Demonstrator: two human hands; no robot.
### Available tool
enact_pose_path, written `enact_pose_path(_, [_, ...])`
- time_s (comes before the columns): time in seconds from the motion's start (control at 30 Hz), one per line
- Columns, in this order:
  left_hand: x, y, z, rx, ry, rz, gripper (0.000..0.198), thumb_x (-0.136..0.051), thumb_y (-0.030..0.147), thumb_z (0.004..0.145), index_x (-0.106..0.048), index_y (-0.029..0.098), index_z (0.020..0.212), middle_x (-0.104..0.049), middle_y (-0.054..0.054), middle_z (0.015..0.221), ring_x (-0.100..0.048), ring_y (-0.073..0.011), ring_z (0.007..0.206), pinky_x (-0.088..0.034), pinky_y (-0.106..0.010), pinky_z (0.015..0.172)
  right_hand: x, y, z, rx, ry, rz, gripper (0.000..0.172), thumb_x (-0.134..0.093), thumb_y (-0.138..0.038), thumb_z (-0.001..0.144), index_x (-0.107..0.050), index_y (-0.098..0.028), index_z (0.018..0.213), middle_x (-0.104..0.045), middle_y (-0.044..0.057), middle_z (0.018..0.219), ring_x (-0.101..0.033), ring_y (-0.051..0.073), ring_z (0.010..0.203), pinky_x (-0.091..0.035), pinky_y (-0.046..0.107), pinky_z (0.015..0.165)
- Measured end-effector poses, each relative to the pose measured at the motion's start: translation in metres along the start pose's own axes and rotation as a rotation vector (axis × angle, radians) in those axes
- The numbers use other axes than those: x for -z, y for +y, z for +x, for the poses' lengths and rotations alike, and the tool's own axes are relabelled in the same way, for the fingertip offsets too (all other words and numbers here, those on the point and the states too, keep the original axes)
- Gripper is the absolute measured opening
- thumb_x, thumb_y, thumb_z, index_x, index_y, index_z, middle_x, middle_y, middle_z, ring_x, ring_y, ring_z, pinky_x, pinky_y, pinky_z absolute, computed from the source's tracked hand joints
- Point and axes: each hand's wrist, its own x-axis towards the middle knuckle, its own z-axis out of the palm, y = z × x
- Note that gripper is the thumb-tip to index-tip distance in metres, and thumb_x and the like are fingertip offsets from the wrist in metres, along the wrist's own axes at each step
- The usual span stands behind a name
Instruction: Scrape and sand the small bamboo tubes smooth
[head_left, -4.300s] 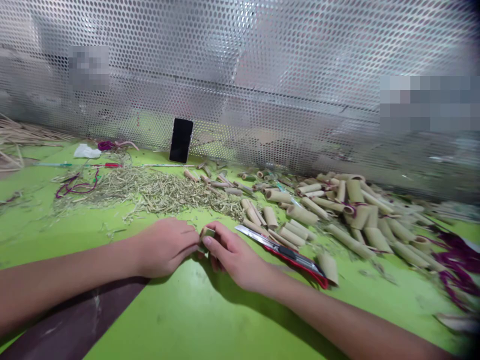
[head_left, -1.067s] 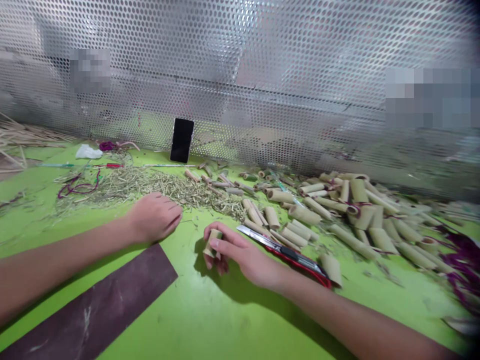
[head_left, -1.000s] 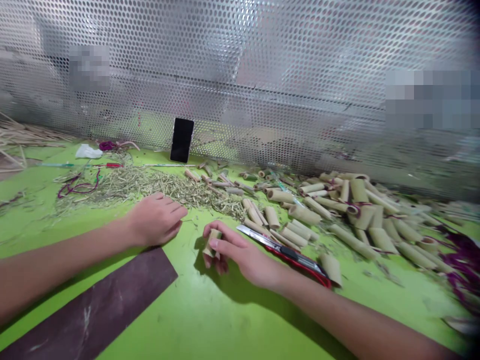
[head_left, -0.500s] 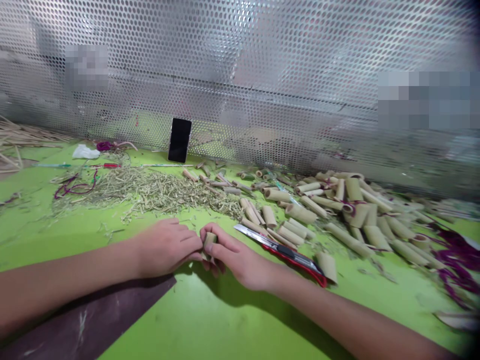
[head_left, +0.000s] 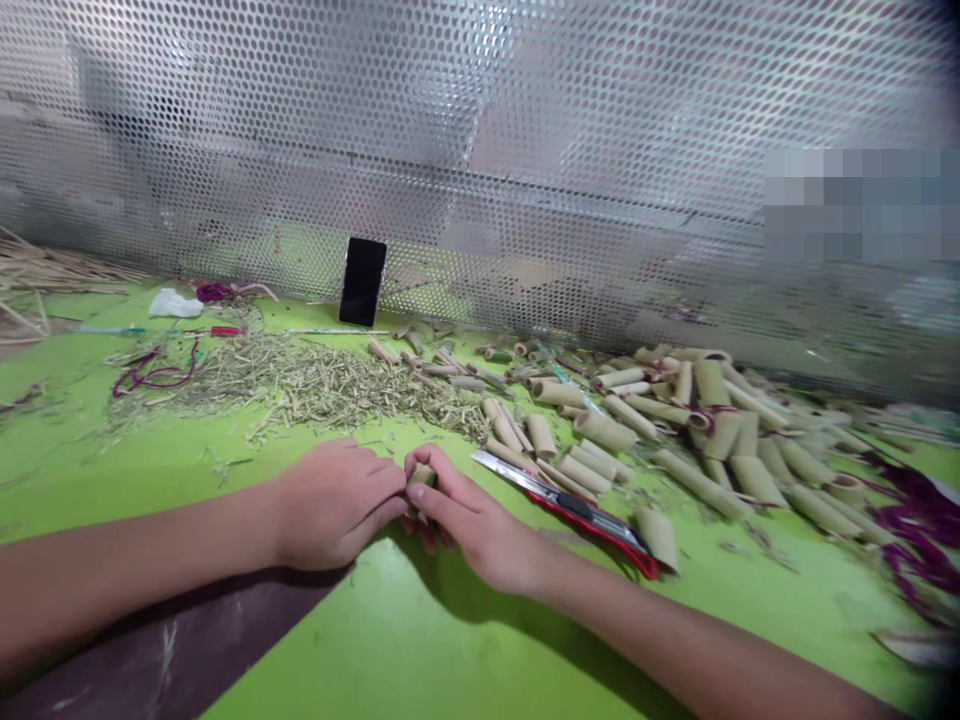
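A short pale bamboo tube [head_left: 421, 476] sits between my hands, just above the middle of the picture's lower half. My right hand [head_left: 469, 510] pinches it with thumb and fingers, and the fingertips of my left hand [head_left: 337, 505] press against its left side. Much of the tube is hidden by my fingers. To the right of my right hand lies a red-and-silver utility knife [head_left: 574, 510], not touched by either hand.
A heap of cut bamboo tubes [head_left: 712, 440] fills the right of the green table [head_left: 787, 610]. Fibrous shavings [head_left: 300, 392] spread behind my left hand. A black phone [head_left: 362, 282] leans against a perforated metal sheet [head_left: 480, 130]. Purple strips [head_left: 919, 530] lie far right.
My left hand has moved right and forward from its place apart on the table and now meets the tube in my right hand. The forearm covers more of the dark board.
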Motion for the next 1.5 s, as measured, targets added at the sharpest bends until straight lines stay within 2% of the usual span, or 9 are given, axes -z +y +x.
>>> enact_pose_path(0.27, [-0.001,0.001,0.000,0.065,-0.040,0.065,0.022,-0.040,0.019,0.100,-0.054,0.019,0.083,-0.063,-0.001,0.073,-0.055,-0.0182,0.060,-0.039,-0.033,0.061,-0.006,0.005,0.001,-0.015,0.102,-0.094,0.038,-0.042,-0.063,0.102,-0.041,-0.025,0.108,-0.049,-0.004,0.074,-0.048,0.018,0.068,-0.040,0.031,0.063])
enact_pose_path(0.53, [-0.004,-0.002,0.004,-0.050,0.070,0.082,0.016,-0.049,0.017,0.091,-0.055,0.019,0.076,-0.063,0.001,0.066,-0.055,-0.0148,0.058,-0.035,-0.030,0.059,-0.004,0.004,0.002,0.007,0.043,-0.090,0.039,-0.042,-0.063,0.102,-0.041,-0.025,0.106,-0.050,-0.004,0.076,-0.049,0.017,0.068,-0.041,0.032,0.064])
enact_pose_path(0.67, [0.002,-0.022,0.006,-0.009,0.109,0.107,0.018,-0.050,0.016,0.086,-0.054,0.019,0.068,-0.059,0.002,0.060,-0.052,-0.0132,0.055,-0.034,-0.028,0.059,-0.002,0.001,0.002,0.001,0.017,-0.068,0.039,-0.044,-0.063,0.101,-0.043,-0.024,0.103,-0.052,-0.004,0.075,-0.050,0.016,0.067,-0.043,0.032,0.064])
enact_pose_path(0.8, [0.010,-0.056,0.003,0.244,0.130,0.139,0.027,-0.045,0.019,0.089,-0.052,0.018,0.063,-0.055,0.002,0.052,-0.045,-0.0119,0.045,-0.027,-0.025,0.050,0.002,-0.003,-0.001,-0.063,0.009,-0.076,0.036,-0.043,-0.060,0.102,-0.042,-0.024,0.108,-0.059,-0.001,0.080,-0.052,0.016,0.067,-0.044,0.033,0.064])
enact_pose_path(0.87, [0.012,-0.064,0.001,0.268,0.104,0.210,0.032,-0.043,0.023,0.093,-0.053,0.018,0.062,-0.057,0.001,0.052,-0.044,-0.0124,0.045,-0.028,-0.026,0.050,0.003,-0.004,-0.003,-0.085,0.011,-0.049,0.033,-0.045,-0.056,0.102,-0.041,-0.025,0.111,-0.060,-0.001,0.082,-0.053,0.016,0.067,-0.044,0.033,0.064])
enact_pose_path(1.0, [0.009,-0.050,-0.001,0.138,0.120,0.257,0.029,-0.043,0.026,0.098,-0.065,0.016,0.080,-0.069,-0.004,0.070,-0.058,-0.0178,0.060,-0.039,-0.030,0.059,0.004,-0.002,-0.003,-0.084,0.009,-0.016,0.025,-0.047,-0.045,0.102,-0.040,-0.025,0.113,-0.059,-0.002,0.081,-0.052,0.016,0.068,-0.043,0.034,0.064])
enact_pose_path(1.17, [0.006,-0.020,0.000,0.044,0.155,-0.118,0.025,-0.051,0.033,0.103,-0.066,0.020,0.117,-0.075,-0.005,0.103,-0.068,-0.0174,0.084,-0.050,-0.028,0.072,0.001,-0.002,-0.002,-0.024,-0.020,-0.006,0.020,-0.048,-0.040,0.100,-0.042,-0.024,0.110,-0.053,-0.004,0.077,-0.050,0.016,0.068,-0.043,0.033,0.066])
enact_pose_path(1.27, [0.005,-0.016,0.001,0.033,0.206,-0.267,0.023,-0.052,0.031,0.105,-0.069,0.022,0.118,-0.075,-0.003,0.108,-0.070,-0.0165,0.094,-0.054,-0.028,0.081,0.001,-0.002,-0.002,-0.009,-0.034,-0.022,0.023,-0.049,-0.043,0.101,-0.043,-0.023,0.111,-0.053,-0.003,0.080,-0.051,0.016,0.071,-0.044,0.034,0.068])
enact_pose_path(1.5, [-0.001,-0.019,0.000,0.013,0.278,-0.316,0.020,-0.056,0.029,0.104,-0.073,0.020,0.106,-0.077,-0.003,0.100,-0.071,-0.0152,0.087,-0.054,-0.027,0.079,0.001,-0.002,-0.001,-0.010,-0.038,-0.045,0.022,-0.047,-0.042,0.101,-0.043,-0.022,0.110,-0.054,-0.002,0.080,-0.051,0.016,0.072,-0.045,0.034,0.069])
